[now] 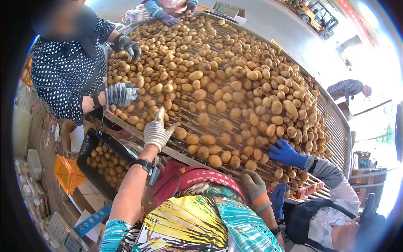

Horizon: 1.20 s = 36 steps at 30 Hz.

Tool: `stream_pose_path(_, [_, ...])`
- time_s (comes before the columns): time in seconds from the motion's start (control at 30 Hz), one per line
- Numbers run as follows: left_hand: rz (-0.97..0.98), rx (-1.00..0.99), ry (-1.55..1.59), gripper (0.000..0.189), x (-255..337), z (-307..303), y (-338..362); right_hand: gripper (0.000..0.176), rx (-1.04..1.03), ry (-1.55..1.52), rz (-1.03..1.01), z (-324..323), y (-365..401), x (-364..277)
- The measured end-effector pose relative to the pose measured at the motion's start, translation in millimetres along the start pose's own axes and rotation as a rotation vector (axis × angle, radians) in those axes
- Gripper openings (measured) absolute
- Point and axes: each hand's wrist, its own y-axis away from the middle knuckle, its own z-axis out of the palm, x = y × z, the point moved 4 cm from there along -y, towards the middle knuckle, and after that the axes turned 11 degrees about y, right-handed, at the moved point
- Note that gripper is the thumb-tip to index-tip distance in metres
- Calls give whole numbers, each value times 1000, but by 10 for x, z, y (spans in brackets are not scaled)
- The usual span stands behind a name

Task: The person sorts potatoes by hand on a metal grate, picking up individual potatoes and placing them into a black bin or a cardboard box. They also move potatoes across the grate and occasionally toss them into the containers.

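A slatted sorting table is heaped with potatoes. My left hand, in a white striped glove, is over the table's near edge with its fingers spread and nothing in them; single potatoes lie just right of it. On the near side, farther right, my right hand wears a grey glove with an orange cuff. It is at the table edge below some potatoes. Its fingertips are partly hidden, and whether it holds anything cannot be made out.
A co-worker in blue gloves works close on the right. Another in a dotted shirt reaches in from the left, and a third at the far end. A black-lined crate of potatoes and an orange crate stand lower left.
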Motion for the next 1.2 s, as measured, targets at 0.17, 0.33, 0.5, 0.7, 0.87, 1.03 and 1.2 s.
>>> stream_pose_path(0.17, [11, 95, 12, 61, -141, 61, -37, 30, -41, 189, -102, 151, -272, -346])
stream_pose_path(0.33, [-49, 122, -13, 54, -148, 54, -29, 45, -322, 1085, -723, 769, -556, -847])
stream_pose_path(0.5, [-44, 117, 129, 52, -54, 24, -29, 53, -506, 1282, -535, 1149, -874, -988])
stream_pose_path(0.7, [-125, 79, 133, 54, -47, 20, -34, 55, -539, 1091, -570, 1068, -883, -985])
stream_pose_path(0.87, [-64, 101, 102, 53, -93, 48, -24, 49, -620, 150, -235, 435, -990, -1126])
stream_pose_path(1.03, [-23, 117, 120, 51, -84, 48, -51, 44, -452, -306, -129, 3, -1380, -1432])
stream_pose_path(1.2, [-50, 99, 36, 52, -108, 39, -34, 39, -48, 1008, -786, 479, -1675, -1946])
